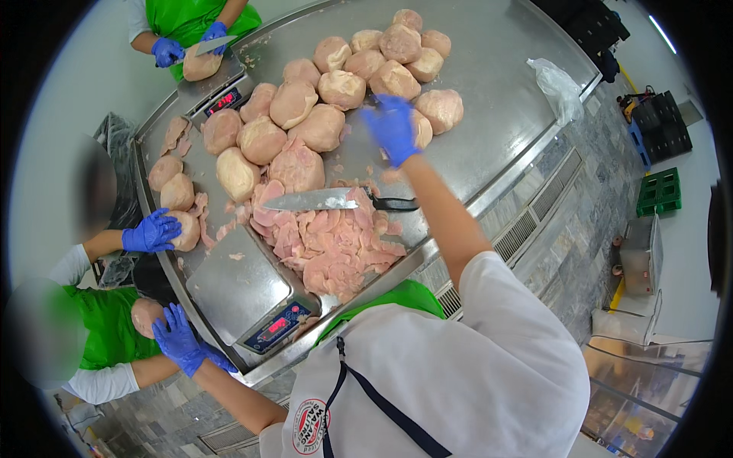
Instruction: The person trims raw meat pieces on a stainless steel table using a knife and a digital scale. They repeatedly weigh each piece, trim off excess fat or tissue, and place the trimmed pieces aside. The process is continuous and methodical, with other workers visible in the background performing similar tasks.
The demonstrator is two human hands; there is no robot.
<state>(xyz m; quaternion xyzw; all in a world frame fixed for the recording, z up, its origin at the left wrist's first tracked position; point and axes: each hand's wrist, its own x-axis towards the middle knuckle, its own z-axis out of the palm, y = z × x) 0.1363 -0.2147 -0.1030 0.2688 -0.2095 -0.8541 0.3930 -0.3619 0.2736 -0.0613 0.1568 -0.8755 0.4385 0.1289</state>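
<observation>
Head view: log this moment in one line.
left hand: holding round meat piece; right hand: blurred, at another meat piece; knife: lying across pink trimmings; near scale: display lit

Pile of meat slices [332, 252] sits nr the front edge of the table [489, 53], w/ a knife [313, 200] lying across the back of it, handle to the R. Scale [240, 286] is just L of the pile, 2nd scale [220, 85] is at the far L. Big grp of meat lumps [341, 89] btwn pile & far edge, few more lumps [177, 191] down the L side. Bag [559, 90] on the R edge. R hand [393, 130] at the grp's R side, L hand [179, 337] out past the L edge, by another lump [146, 317].
</observation>
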